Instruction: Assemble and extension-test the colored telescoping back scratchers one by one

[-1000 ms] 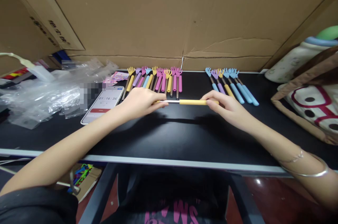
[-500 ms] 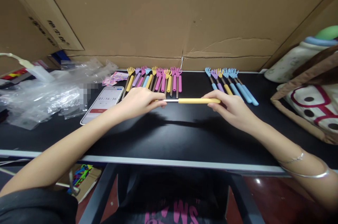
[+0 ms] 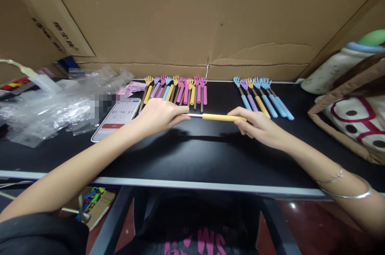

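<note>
Both my hands hold one yellow-handled back scratcher level above the black table. My left hand is closed round its metal end, hiding the head. My right hand pinches the yellow handle's right end. Behind my left hand lies a row of several pink, yellow and purple scratchers. A second row of several mostly blue scratchers lies behind my right hand.
A phone showing a timer lies left of my left hand. Crumpled clear plastic bags cover the table's left. A cardboard wall stands behind. A patterned bag and a bottle sit at the right.
The scratcher has tilted slightly and my right hand has slid a little left and down along the handle. My left hand has barely moved.
</note>
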A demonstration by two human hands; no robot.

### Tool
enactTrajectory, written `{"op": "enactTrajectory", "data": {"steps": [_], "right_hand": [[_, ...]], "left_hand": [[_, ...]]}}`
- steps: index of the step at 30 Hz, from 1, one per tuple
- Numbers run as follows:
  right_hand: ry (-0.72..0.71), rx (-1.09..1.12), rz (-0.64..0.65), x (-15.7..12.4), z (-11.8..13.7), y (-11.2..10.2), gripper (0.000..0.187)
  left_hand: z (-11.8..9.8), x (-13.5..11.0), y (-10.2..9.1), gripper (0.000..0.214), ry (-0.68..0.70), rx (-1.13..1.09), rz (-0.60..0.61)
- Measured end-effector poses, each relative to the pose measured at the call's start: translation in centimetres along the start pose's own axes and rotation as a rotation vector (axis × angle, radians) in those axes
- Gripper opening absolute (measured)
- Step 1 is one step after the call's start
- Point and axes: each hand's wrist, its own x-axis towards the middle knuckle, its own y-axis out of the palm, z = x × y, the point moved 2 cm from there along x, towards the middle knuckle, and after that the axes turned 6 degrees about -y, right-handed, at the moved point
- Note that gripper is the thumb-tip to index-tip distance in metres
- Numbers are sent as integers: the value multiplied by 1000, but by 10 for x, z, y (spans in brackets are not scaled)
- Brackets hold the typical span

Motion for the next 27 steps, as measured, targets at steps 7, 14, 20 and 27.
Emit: {"op": "enactTrajectory", "data": {"steps": [7,14,20,27], "right_hand": [[133,426,96,0,-4,3,46],[168,540,144,-1,2,5,41],[126,423,99,2,-3,4,43],[28,138,1,1,3,5,38]], "left_hand": [[-3,-2,-7,50,128,17,-259],[-6,0,-13,52,118,70,-172],[-7,0,-4,51,92,27,-134],[-7,1,1,51,73,17,-76]]}}
